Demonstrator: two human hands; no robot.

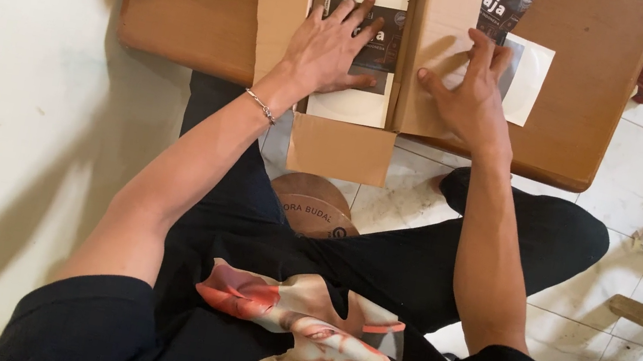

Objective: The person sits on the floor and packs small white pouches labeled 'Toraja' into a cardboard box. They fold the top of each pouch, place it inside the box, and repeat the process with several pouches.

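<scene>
An open box (pixel 357 56) sits at the top centre of the frame on the desk (pixel 192 15), flaps spread. Inside lies a white pouch (pixel 349 105), long axis running top to bottom. The left hand (pixel 331 47) lies flat on it, fingers spread, gripping nothing. The right hand (pixel 467 87) presses the right flap (pixel 444 18) open-palmed.

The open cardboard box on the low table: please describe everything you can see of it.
The box is plain brown cardboard, small, lying open on a low wooden table with its four flaps spread outward. The near flap hangs past the table edge. Inside lies a white packet with a dark label. The left hand presses flat on that packet; the right hand rests on the right flap, fingers spread.
</scene>
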